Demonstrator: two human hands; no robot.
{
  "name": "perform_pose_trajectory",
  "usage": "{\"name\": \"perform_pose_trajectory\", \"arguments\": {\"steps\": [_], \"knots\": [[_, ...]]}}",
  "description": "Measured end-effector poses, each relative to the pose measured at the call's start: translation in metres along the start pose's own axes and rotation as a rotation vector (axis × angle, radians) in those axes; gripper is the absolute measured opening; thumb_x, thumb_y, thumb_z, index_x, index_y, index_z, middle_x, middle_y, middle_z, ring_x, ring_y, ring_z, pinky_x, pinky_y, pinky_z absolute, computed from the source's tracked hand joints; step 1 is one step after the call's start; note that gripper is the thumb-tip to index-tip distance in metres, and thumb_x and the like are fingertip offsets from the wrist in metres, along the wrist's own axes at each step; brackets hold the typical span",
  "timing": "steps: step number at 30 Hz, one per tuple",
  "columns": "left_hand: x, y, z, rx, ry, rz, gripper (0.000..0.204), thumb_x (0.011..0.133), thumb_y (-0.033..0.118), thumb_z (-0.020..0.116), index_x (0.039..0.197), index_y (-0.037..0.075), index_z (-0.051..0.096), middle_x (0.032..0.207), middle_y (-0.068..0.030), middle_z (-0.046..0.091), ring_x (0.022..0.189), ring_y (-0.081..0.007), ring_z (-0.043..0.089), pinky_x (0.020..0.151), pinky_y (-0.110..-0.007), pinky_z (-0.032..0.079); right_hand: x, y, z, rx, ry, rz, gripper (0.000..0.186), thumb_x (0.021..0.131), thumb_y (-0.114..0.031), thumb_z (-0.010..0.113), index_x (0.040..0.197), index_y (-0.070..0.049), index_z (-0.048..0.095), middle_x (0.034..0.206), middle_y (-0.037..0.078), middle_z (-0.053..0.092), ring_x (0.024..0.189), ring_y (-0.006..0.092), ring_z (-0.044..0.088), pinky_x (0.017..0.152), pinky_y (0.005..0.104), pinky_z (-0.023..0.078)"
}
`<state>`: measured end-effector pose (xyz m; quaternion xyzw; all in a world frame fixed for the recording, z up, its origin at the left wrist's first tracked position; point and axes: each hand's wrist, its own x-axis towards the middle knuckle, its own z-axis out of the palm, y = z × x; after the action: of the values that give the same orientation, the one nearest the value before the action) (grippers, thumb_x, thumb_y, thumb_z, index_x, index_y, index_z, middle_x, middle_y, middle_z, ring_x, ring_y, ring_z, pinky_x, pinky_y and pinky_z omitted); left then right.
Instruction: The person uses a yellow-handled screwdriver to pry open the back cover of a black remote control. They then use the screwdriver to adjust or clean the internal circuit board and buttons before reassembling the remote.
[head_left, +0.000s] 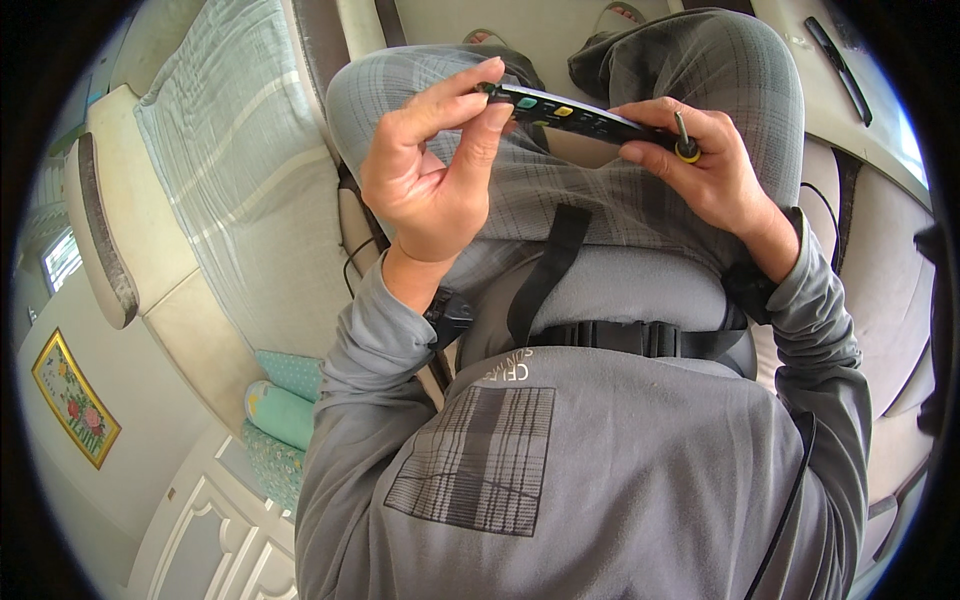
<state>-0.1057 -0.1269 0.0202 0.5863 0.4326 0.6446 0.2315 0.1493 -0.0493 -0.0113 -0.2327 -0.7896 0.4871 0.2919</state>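
I hold a slim black remote control (580, 118) with green and yellow buttons above my lap, seen nearly edge-on. My left hand (435, 165) pinches its left end between thumb and index finger; the other fingers are curled. My right hand (705, 165) grips the right end, thumb below and fingers above. A small screwdriver (686, 148) is also in my right hand, its metal shaft pointing up and its black and yellow handle partly hidden by the hand.
At the upper right, a long black strip-shaped piece (838, 70) lies on a pale tabletop (800, 115). To the left is a sofa seat with a light quilted cover (235, 160). Green cushions (280, 415) rest at its near end. A black strap (562, 255) hangs from my waist belt.
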Motion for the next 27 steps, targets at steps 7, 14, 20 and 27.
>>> {"name": "perform_pose_trajectory", "arguments": {"steps": [7,14,20,27], "knots": [[0.003,0.003,-0.002,0.114,-0.055,-0.045,0.021,0.089,-0.006,0.078,0.105,-0.004,0.064,0.11,-0.0229,0.076,0.087,-0.0173,0.075,0.076,-0.027,0.063,0.0,-0.006,0.0,0.025,-0.04,0.083,0.028,0.097,-0.013,0.076,0.122,-0.002,0.07,0.082,0.01,0.071,0.069,0.0123,0.064,0.064,0.028,0.052],[0.003,0.006,0.002,0.135,-0.094,-0.064,0.019,0.088,-0.005,0.08,0.102,-0.003,0.068,0.106,-0.0195,0.078,0.086,-0.0177,0.075,0.076,-0.027,0.062,0.003,-0.011,0.0,-0.006,-0.101,0.102,0.028,0.094,-0.015,0.078,0.117,-0.003,0.069,0.086,0.014,0.072,0.07,0.0256,0.068,0.068,0.0336,0.055],[0.005,0.007,0.001,0.153,-0.151,-0.064,0.024,0.087,-0.002,0.082,0.103,-0.002,0.065,0.106,-0.0186,0.078,0.086,-0.0186,0.076,0.074,-0.027,0.062,0.003,-0.014,-0.001,-0.021,-0.118,0.132,0.026,0.093,-0.016,0.079,0.113,-0.002,0.068,0.086,0.016,0.072,0.071,0.0294,0.069,0.067,0.0367,0.055],[0.003,0.001,0.002,0.123,-0.201,-0.062,0.034,0.086,0.003,0.085,0.106,0.001,0.058,0.107,-0.0209,0.078,0.086,-0.0191,0.077,0.074,-0.027,0.061,0.003,-0.013,0.0,-0.034,-0.119,0.131,0.026,0.093,-0.016,0.078,0.112,-0.003,0.068,0.085,0.017,0.072,0.073,0.0337,0.07,0.068,0.0378,0.055]]}}
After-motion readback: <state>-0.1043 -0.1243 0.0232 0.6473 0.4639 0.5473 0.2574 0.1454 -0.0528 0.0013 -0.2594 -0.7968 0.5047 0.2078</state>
